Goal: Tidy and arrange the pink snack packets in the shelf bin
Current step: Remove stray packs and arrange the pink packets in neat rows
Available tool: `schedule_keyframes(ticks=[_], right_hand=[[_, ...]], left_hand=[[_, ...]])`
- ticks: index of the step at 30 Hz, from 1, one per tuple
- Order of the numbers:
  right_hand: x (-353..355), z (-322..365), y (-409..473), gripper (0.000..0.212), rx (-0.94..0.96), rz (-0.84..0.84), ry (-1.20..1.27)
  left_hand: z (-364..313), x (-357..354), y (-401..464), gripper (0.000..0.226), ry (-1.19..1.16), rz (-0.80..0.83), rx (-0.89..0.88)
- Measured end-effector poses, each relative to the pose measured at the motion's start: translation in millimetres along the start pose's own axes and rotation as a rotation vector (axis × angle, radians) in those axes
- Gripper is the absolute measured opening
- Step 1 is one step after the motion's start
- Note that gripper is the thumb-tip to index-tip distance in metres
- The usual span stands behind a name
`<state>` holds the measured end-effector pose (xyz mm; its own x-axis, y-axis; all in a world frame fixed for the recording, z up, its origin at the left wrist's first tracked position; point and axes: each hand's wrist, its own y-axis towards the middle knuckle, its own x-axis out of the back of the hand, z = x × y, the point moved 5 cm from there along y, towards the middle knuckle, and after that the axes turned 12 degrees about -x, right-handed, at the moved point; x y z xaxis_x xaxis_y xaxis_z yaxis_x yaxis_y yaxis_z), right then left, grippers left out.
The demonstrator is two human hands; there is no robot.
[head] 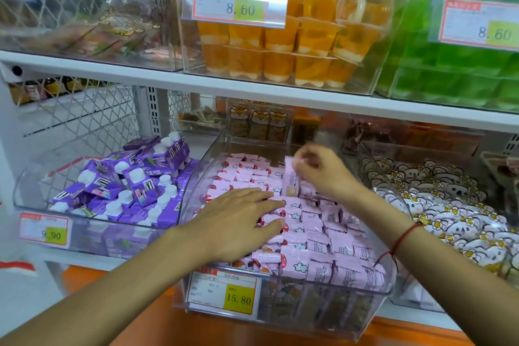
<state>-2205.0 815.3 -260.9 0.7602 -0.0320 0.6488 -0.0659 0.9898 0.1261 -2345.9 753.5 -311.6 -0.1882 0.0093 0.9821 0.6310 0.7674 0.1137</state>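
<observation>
I read 15.80 on the yellow price tag (238, 299) at lower centre, fixed to the clear bin (373, 296) holding rows of pink packets (317, 244) printed with white clouds. My left hand (238, 222) lies flat, fingers straight, on them; my right hand (323, 171) pinches one upright packet (290, 177) near the bin's back.

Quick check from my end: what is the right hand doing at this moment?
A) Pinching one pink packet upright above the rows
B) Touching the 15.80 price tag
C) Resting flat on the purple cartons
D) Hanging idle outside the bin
A: the right hand pinches a single pink packet held upright over the rows in the clear bin, while the left hand lies flat on the packets.
</observation>
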Motion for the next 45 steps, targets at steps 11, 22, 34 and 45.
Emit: schedule_keyframes(ticks=[11, 22, 34, 45], right_hand=[[34, -16, -47, 0.010, -0.269, -0.255, 0.911], [21, -13, -57, 0.019, -0.406, 0.021, 1.000], [11, 18, -73, 0.054, 0.365, -0.030, -0.240], [40, -11, -30, 0.041, -0.016, -0.299, 0.071]], left_hand=[[-5, 31, -16, 0.062, -0.170, -0.582, 0.034], [-14, 50, -25, 0.045, -0.208, -0.700, -0.153], [-12, 40, -15, 0.028, -0.763, -0.672, 0.113], [-3, 16, -9, 0.052, 0.004, -0.261, -0.014]])
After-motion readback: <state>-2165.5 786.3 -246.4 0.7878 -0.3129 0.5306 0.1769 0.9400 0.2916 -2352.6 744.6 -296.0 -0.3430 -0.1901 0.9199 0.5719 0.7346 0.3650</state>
